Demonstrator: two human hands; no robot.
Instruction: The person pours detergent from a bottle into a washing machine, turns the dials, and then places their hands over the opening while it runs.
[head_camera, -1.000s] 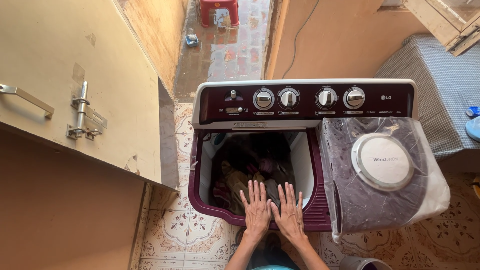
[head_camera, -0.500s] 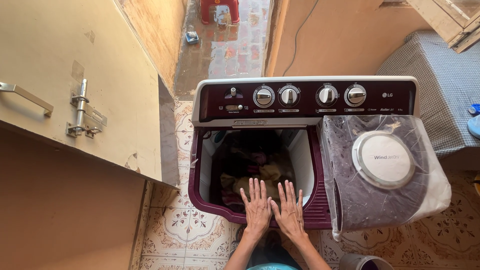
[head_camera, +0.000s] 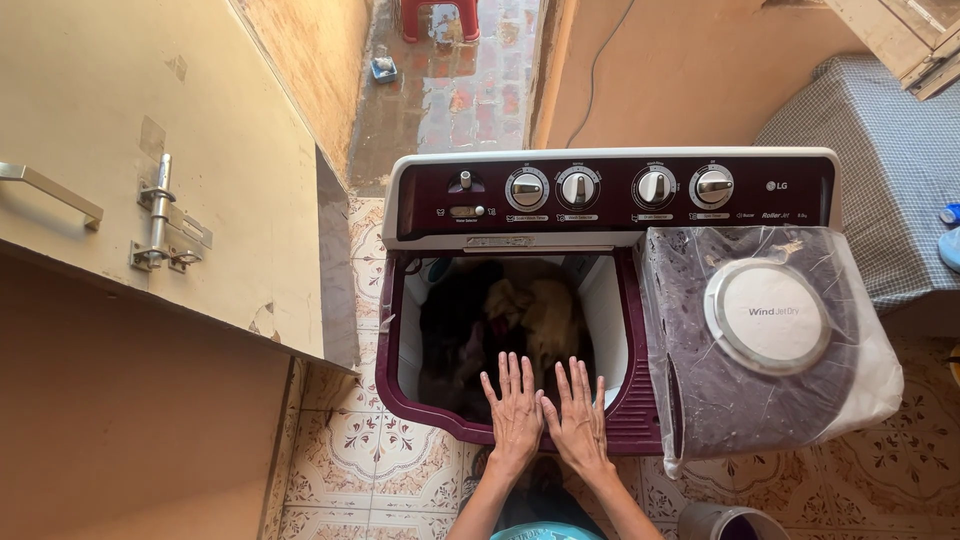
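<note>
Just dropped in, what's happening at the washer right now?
A person stands over an open washer. Both hands lie flat, fingers spread, side by side on the tub's front rim: left hand, right hand. Neither holds anything. Dark and tan clothes sit inside the tub. The spinner lid to the right is shut under plastic wrap.

Beige door (head_camera: 150, 170) with metal latch (head_camera: 160, 225) at left; red stool (head_camera: 438, 15) far off on wet floor; checked cloth (head_camera: 880, 170) at right; patterned floor tiles (head_camera: 350, 470) below.

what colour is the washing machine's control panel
Dark maroon control panel with silver dials, seen best in the head view.
</note>
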